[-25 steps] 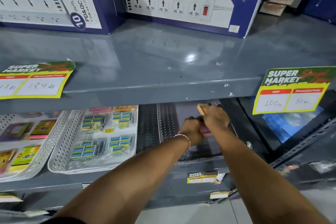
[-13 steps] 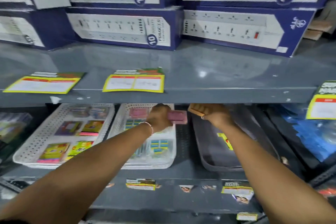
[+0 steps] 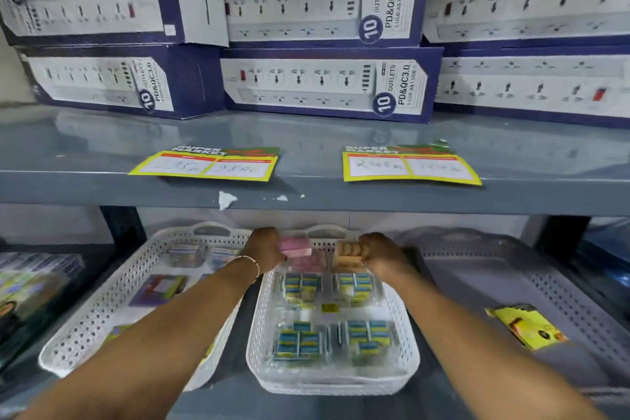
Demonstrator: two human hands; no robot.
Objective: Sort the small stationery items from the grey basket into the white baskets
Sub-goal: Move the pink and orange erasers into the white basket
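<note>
Change: both my hands have moved from the grey basket [image 3: 511,269] to the rear of the middle white basket [image 3: 405,344] | left hand [image 3: 264,249] fingers pinch a pink pack [image 3: 296,245] | right hand [image 3: 378,251] fingers grip an orange pack [image 3: 347,251] | Meaning: both packs are poised for release, I judge.

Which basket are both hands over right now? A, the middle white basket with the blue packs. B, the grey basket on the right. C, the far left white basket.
A: the left hand with a pink block and the right hand with a tan one are over the back of the middle white basket.
</note>
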